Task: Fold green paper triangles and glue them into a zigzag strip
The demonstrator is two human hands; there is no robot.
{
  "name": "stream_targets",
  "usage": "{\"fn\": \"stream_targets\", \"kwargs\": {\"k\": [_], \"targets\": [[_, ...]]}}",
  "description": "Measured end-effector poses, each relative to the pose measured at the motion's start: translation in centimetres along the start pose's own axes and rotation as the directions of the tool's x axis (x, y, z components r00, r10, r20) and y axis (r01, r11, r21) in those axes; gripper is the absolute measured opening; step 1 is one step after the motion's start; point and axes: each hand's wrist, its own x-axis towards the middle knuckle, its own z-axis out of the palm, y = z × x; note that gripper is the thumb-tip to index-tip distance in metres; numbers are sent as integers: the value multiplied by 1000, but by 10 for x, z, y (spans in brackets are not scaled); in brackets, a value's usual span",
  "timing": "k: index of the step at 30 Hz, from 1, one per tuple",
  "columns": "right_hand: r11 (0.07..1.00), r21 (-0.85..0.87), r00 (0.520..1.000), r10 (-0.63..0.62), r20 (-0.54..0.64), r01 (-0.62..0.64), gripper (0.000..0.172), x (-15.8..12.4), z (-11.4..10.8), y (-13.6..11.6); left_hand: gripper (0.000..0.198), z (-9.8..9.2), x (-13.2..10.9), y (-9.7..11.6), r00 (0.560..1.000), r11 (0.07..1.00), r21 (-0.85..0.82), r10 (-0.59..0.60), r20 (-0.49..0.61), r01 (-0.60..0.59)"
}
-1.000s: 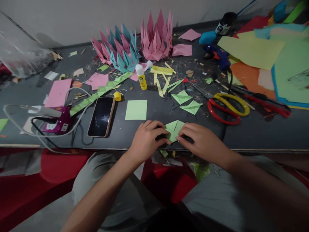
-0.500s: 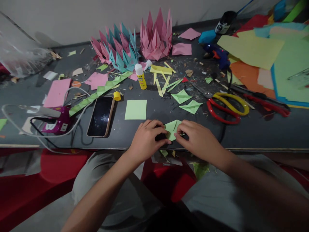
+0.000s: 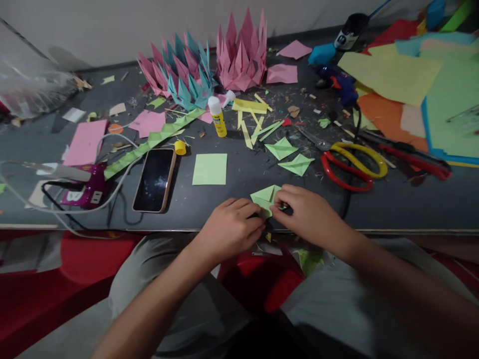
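Observation:
Between my hands, at the table's front edge, lies a partly folded piece of green paper (image 3: 263, 195). My left hand (image 3: 236, 224) is closed on its lower left edge, with the fingertips partly hidden. My right hand (image 3: 299, 209) pinches its right side between thumb and fingers. Just beyond are two folded green paper pieces (image 3: 281, 148), lying side by side. A flat green paper square (image 3: 210, 169) rests to the left of my hands.
A phone (image 3: 155, 179) and a purple power adapter (image 3: 88, 187) with cables lie left. Behind stand a glue stick (image 3: 217, 117) and pink paper crowns (image 3: 241, 60) of folded points. Scissors (image 3: 354, 167), a glue gun (image 3: 339, 85) and coloured sheets (image 3: 389, 75) are at right.
My left hand has slid down and slightly toward me along the green paper, uncovering its upper left corner. My right hand has stayed almost in place.

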Motion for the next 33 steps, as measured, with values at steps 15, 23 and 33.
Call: {"fn": "stream_targets", "kwargs": {"k": [15,23,33], "targets": [[999,13,997,31,69,-32,15,0,-3,0,24,-5,0,3,998,999,44,0,64,-3],[995,-74,995,78,57,-73,14,1,-1,-8,29,-3,1,12,995,993,115,-35,88,25],[987,147,993,52,108,-67,18,1,-4,8,33,-1,-1,27,983,970,189,-168,70,152]]}}
